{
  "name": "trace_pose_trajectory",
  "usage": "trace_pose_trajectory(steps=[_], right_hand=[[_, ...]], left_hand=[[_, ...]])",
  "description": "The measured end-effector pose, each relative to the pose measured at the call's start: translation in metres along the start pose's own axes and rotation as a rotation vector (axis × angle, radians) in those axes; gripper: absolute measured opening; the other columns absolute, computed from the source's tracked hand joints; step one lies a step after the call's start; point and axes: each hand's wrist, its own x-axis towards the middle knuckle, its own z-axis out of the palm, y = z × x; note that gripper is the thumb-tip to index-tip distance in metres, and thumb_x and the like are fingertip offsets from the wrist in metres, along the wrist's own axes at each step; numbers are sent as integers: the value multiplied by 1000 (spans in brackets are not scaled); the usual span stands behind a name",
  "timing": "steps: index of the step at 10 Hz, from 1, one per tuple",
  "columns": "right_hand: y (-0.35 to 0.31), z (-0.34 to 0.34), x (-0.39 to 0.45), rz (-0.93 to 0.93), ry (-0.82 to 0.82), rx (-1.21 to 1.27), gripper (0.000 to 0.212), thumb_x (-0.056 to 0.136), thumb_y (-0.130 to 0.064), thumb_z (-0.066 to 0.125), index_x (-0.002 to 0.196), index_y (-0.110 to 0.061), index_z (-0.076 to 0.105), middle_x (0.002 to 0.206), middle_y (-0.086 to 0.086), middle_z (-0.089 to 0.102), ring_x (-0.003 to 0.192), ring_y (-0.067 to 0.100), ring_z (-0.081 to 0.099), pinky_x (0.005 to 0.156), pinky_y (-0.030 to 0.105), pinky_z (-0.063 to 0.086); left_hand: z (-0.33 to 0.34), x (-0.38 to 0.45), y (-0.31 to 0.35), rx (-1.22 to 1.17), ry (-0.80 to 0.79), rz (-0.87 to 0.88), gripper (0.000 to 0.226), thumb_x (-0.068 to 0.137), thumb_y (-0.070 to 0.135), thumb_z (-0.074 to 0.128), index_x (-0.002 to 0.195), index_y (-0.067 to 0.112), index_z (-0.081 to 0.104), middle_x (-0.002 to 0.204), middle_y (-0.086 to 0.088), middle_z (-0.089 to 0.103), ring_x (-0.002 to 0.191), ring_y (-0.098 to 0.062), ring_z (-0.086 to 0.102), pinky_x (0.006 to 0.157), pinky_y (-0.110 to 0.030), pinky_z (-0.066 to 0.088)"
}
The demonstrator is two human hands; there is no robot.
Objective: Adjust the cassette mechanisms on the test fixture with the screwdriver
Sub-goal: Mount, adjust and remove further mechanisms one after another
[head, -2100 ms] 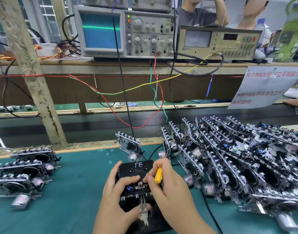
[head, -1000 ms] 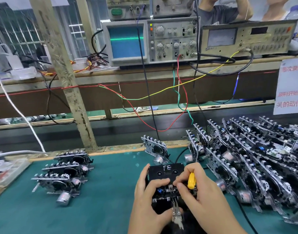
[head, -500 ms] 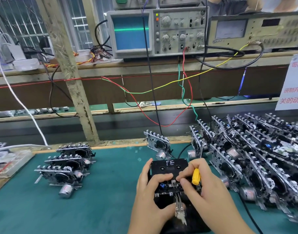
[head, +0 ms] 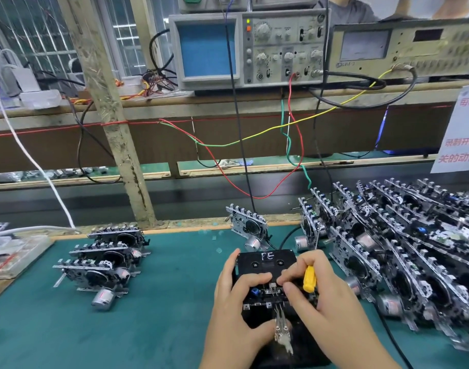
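Observation:
A black cassette marked "FE" (head: pixel 266 262) sits in a cassette mechanism (head: pixel 265 298) on the dark test fixture (head: pixel 302 342), low in the middle of the head view. My left hand (head: pixel 236 310) grips the mechanism's left side, with fingers lying over the cassette's lower edge. In my right hand (head: pixel 321 302) is a small yellow-handled screwdriver (head: pixel 309 278), its tip hidden among the fingers at the mechanism's head area. Metal levers (head: pixel 281 328) stick out toward me between the hands.
Several cassette mechanisms (head: pixel 401 249) crowd the green mat on the right; three more (head: pixel 105 257) are stacked at left, one (head: pixel 248 227) stands behind the fixture. An oscilloscope (head: pixel 244 46) and a meter (head: pixel 403 49) sit on the shelf, wires hanging down. A clear tray (head: pixel 12 254) lies far left.
The view has swung left and back slightly. Both hands stay on the mechanism; the right hand's fingers have shifted a little around the screwdriver.

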Motion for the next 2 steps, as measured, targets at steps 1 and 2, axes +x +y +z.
trace_pose_trajectory(steps=[1,2], right_hand=[[-9,-10,-1,-27,8,109,29,96,-20,63,92,-36,39,110,-27,70,98,6,67,77,23,48],[-43,-35,0,-178,159,332,27,95,-44,62,94,-30,39,119,-14,73,95,30,71,76,45,53]], left_hand=[[-1,1,-2,8,-20,-9,72,67,52,70,131,58,39,141,59,-1,149,0,22,120,-30,32],[-7,-2,-4,-42,-62,-36,66,66,50,69,127,61,47,154,45,-7,148,8,16,117,-33,34]])
